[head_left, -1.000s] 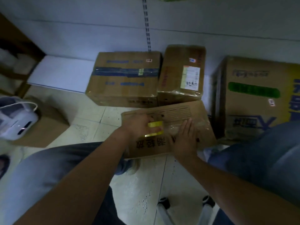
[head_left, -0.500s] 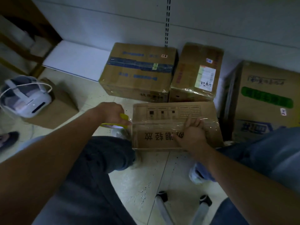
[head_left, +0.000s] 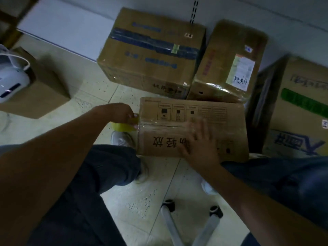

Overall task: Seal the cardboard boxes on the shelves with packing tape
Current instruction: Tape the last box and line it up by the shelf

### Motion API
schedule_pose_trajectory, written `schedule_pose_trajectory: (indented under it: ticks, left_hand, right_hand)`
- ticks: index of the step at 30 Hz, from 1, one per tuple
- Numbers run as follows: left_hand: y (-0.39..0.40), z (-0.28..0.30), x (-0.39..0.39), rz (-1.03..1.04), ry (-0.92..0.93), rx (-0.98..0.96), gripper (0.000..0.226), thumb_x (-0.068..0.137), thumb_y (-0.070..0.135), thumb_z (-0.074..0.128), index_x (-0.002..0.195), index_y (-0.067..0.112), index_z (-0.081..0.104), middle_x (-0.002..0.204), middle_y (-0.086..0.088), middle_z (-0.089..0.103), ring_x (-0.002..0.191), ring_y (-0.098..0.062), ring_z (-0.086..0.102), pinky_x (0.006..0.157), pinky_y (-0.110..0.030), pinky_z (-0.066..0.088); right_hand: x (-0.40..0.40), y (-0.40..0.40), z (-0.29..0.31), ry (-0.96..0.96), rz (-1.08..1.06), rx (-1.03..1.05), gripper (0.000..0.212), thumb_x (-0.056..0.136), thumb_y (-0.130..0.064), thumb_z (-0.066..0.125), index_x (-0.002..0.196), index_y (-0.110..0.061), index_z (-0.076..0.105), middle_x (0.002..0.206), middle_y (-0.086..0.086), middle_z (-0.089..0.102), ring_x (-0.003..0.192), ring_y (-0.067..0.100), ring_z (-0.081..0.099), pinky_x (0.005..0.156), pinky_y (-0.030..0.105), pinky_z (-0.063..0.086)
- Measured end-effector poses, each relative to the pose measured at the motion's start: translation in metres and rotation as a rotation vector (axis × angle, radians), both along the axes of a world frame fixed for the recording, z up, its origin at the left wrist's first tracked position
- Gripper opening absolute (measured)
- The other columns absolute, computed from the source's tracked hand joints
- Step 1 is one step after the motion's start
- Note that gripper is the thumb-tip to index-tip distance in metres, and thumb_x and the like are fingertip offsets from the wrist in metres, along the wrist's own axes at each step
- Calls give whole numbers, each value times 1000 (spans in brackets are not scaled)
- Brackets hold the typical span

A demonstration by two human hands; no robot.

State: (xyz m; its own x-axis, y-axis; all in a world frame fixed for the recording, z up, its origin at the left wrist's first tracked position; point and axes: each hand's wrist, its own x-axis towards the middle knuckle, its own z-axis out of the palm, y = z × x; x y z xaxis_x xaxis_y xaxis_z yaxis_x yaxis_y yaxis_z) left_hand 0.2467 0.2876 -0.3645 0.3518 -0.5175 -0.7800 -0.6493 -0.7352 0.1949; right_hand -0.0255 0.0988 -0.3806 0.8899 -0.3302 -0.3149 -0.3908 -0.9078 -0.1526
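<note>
You crouch over the nearest cardboard box [head_left: 192,127], which lies on the tiled floor [head_left: 134,197] between your knees, and you appear to be midway through running a strip of clear tape [head_left: 159,123] along its top seam. Your left hand [head_left: 118,113], just off the box's left edge, is closed around a yellow roll of packing tape [head_left: 124,126] that touches that edge, where the strip looks set to fold over the corner. Your right hand [head_left: 197,144] lies flat and open on the box's top, fingers spread, pressing near the seam; it is blurred. Beyond the box, a carton with dark blue tape [head_left: 150,50] and a film-wrapped box with a white label [head_left: 229,63] sit side by side against the wall, and a larger carton with a green mark [head_left: 301,107] stands to the box's right. The next move likely calls for drawing the roll down the left side, pressing the strip tight and tearing it; no cutter is visible, so the break may need a sharp pull.
</note>
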Motion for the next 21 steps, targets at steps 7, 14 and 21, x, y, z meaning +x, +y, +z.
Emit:
schedule_pose_trajectory:
  ticks: [7,14,21]
  left_hand:
    - [-12,4,-3,-36,64,101,42,93,42,65,120,11,65,126,-10,64,113,-27,58,95,-36,46]
    - [-36,1,-10,-55,-150,-97,152,67,23,92,147,28,-37,160,-19,23,126,-36,54,102,-48,49]
    - [-35,6,-21,37,-2,-243,119,66,4,89,152,26,10,133,-19,52,105,-27,61,83,-38,56]
  right_hand:
    - [25,22,-9,-46,238,82,84,89,-79,21,157,-33,2,165,3,-11,150,32,-14,117,62,-5]
    - [-19,-78,7,-149,-929,-11,88,90,-58,30,155,-3,8,155,27,24,135,48,33,109,57,27]
    - [-44,-110,22,77,-1075,451,78,97,-64,35,147,-4,27,143,29,39,126,47,45,103,49,39]
